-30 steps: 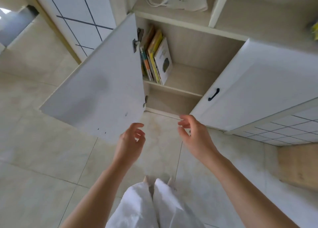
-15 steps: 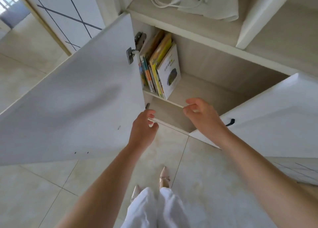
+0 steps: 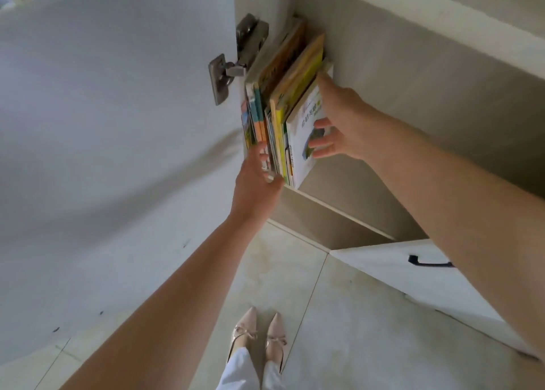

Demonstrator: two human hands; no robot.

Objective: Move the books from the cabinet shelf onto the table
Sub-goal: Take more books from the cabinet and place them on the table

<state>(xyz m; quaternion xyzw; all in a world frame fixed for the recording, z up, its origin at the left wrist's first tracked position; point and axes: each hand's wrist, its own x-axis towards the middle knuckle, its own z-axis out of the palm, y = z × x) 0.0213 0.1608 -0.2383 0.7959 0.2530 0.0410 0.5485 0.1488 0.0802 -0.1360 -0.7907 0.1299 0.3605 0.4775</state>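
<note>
Both my hands have come up off the shelf's front edge and onto the books (image 3: pixel 283 100) since half a second ago, and I've leaned in close. The books stand upright in a tight row at the left end of the cabinet shelf (image 3: pixel 348 210), hard against the side wall by the hinge (image 3: pixel 233 65). My right hand (image 3: pixel 339 121) lies spread on the white cover of the outermost book (image 3: pixel 303 142), fingers (image 3: pixel 323 149) straight and pressing, thumb up at its top edge. My left hand (image 3: pixel 256 177) reaches the lower spines; whether its fingers have hooked round anything I cannot tell, they blur there. So, by my reckoning, nothing is moved yet: every book is on the shelf, and the surface I'm bound for isn't in view. The open left door (image 3: pixel 118 124) crowds my left arm, the right door (image 3: pixel 413 274) swings out below my right arm, and my shoes (image 3: pixel 259 339) are planted on the tiled floor (image 3: pixel 339 330) between them.
</note>
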